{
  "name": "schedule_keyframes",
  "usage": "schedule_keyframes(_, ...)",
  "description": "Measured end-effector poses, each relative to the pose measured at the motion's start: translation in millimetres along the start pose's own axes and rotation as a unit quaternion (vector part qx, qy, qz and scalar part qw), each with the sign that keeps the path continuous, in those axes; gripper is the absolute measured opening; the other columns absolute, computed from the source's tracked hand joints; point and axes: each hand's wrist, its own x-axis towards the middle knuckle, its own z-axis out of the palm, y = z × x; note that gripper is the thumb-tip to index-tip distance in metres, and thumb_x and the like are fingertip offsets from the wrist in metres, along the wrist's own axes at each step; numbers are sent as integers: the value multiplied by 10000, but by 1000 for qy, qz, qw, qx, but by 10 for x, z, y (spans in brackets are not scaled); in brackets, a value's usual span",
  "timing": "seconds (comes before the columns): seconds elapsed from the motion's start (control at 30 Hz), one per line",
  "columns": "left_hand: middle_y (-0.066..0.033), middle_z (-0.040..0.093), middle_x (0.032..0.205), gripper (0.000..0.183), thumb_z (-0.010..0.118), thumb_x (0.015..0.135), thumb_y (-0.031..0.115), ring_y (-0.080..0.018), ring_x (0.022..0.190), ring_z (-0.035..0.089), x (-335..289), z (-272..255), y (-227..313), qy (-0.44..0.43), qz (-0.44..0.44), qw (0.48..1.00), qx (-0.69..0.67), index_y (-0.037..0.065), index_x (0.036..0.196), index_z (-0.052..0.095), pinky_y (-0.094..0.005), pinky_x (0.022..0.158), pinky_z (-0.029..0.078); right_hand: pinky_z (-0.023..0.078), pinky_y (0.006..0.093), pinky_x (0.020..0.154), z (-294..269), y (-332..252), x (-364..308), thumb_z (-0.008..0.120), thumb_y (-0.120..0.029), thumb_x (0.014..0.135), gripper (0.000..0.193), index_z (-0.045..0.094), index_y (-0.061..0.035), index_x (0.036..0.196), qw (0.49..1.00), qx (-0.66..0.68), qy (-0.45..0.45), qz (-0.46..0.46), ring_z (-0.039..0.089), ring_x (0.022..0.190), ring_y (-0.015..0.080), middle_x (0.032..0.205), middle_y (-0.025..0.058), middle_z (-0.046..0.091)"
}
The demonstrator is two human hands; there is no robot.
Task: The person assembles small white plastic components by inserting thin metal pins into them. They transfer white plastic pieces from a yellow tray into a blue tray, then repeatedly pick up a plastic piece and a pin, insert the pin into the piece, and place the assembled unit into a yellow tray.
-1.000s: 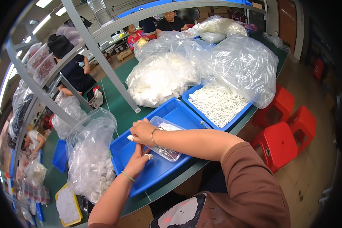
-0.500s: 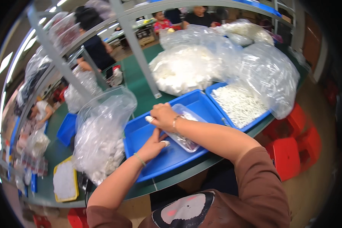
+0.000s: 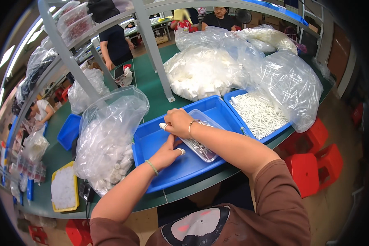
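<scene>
Over the left part of a blue tray (image 3: pixel 180 176) my two hands meet. My right hand (image 3: pixel 179 123) is closed with curled fingers, and a white cover sits on its thumb. From below, my left hand (image 3: pixel 165 155) reaches up to touch it, its fingers bent and its white-tipped thumb pointing right. Whatever lies between the fingers is hidden. Beneath my right wrist, a clear plastic box (image 3: pixel 207 153) holding small metallic-looking pieces rests inside the tray, partly covered by my forearm.
A second blue tray (image 3: pixel 226 97) full of small white cylinders adjoins on the right. Bulky clear bags of white parts (image 3: pixel 205 74) stand behind; another bag (image 3: pixel 106 143) is at left, near a yellow-rimmed tray (image 3: pixel 76 192). A grey frame post (image 3: pixel 158 67) rises behind the tray. Red stools (image 3: pixel 303 172) stand at right.
The view has shifted slightly and is sharper. My hands stay together over the tray with almost the same pose.
</scene>
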Motion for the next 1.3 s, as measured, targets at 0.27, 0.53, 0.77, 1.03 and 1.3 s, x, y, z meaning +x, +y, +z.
schedule_keyframes(0.27,-240,278,1475,811,588,801,37,-343,1371,318,-3,-65,-150,39,54,991,114,-13,1458,116,-425,1130,269,353,463,607,135,-38,64,614,-337,837,423,503,-17,582,989,-15,123,-80,470,665,357,682,166,492)
schedule_keyframes(0.53,-326,487,1283,699,600,808,205,-407,1203,493,79,9,0,86,-43,984,153,-128,1342,296,-403,1025,389,380,438,599,-5,-127,15,648,-297,828,372,545,22,666,997,42,-47,38,488,641,362,684,188,523)
schedule_keyframes(0.77,-320,517,1253,681,582,812,199,-404,1168,523,2,2,50,103,-44,993,41,-107,1353,306,-400,999,406,333,422,558,35,-211,28,625,-198,855,335,497,32,647,1000,8,20,12,431,583,310,641,164,461)
schedule_keyframes(1.03,-336,508,1239,701,586,795,178,-414,1149,526,80,32,-31,83,-27,992,94,-114,1350,273,-409,986,411,287,334,526,97,-104,-15,675,-111,828,334,433,16,635,989,126,78,16,337,569,178,627,76,369)
schedule_keyframes(1.3,-344,493,1250,681,610,779,191,-425,1173,503,29,0,-47,77,-20,991,107,-108,1312,309,-418,991,404,295,329,527,74,-136,-10,712,-156,804,360,442,1,625,988,126,88,9,353,568,185,622,72,378)
